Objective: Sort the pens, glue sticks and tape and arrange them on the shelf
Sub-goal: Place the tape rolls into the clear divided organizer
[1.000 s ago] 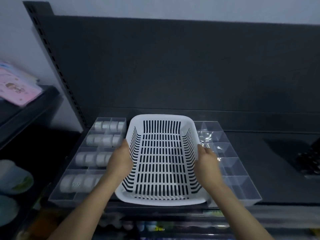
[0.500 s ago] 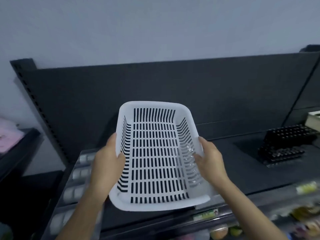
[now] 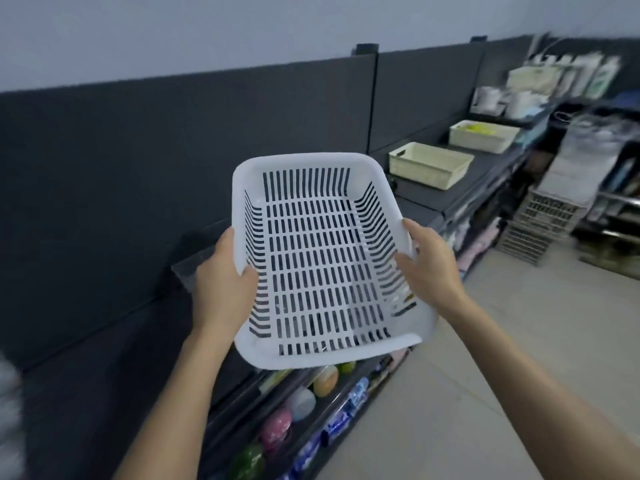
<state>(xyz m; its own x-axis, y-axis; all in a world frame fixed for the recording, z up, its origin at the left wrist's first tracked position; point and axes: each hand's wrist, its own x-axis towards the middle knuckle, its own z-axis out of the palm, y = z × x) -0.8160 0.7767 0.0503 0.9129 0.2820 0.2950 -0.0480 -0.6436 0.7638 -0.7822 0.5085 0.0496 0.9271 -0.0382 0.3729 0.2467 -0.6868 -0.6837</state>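
Observation:
I hold an empty white slotted plastic basket point(image 3: 325, 356) in the air in front of me, tilted with its far end up. My left hand point(image 3: 221, 282) grips its left wall, thumb inside. My right hand point(image 3: 427, 263) grips its right wall. Nothing lies in the basket. The dark shelf point(image 3: 114, 358) runs along below and to the left. No pens, glue sticks or tape rolls show clearly; a blurred pale patch point(image 3: 8, 410) sits at the far left edge.
Two cream bins point(image 3: 429, 164) point(image 3: 483, 135) stand on the shelf further right. Lower shelves hold coloured packs and round items point(image 3: 304, 403). Stacked crates point(image 3: 543, 223) and more racks stand at the right. A pale floor point(image 3: 502, 341) lies to my right.
The view has swung to the right, away from the clear divider tray with tape rolls. The basket has come up off that tray and stays held in both hands.

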